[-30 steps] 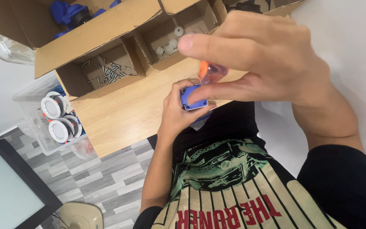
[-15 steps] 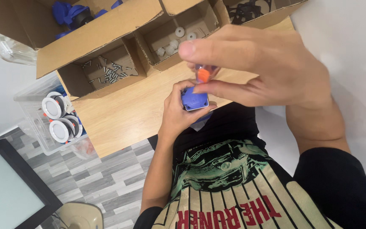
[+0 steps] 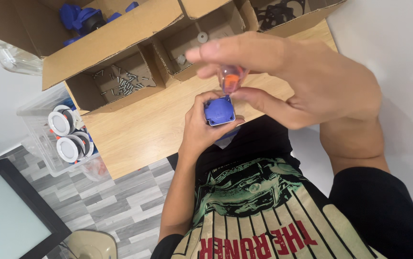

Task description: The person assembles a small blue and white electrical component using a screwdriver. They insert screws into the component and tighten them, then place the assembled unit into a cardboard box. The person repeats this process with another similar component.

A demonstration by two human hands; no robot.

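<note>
My left hand (image 3: 201,129) grips a small blue plastic part (image 3: 219,110) just above the near edge of the wooden table (image 3: 139,134). Close to the camera, my right hand (image 3: 307,81) pinches the clear-and-orange handle of a screwdriver (image 3: 230,79) between thumb and fingers. The handle stands upright directly over the blue part; its shaft and tip are hidden by my fingers.
An open cardboard box (image 3: 115,81) with loose screws (image 3: 122,84) sits left of another holding white round pieces (image 3: 201,37). More blue parts (image 3: 84,17) lie in a box behind. A clear bin with white-and-orange round fittings (image 3: 65,136) stands off the table's left edge.
My right hand has turned on the screwdriver handle, the fingers shifting round it. The left hand keeps the blue part in place.
</note>
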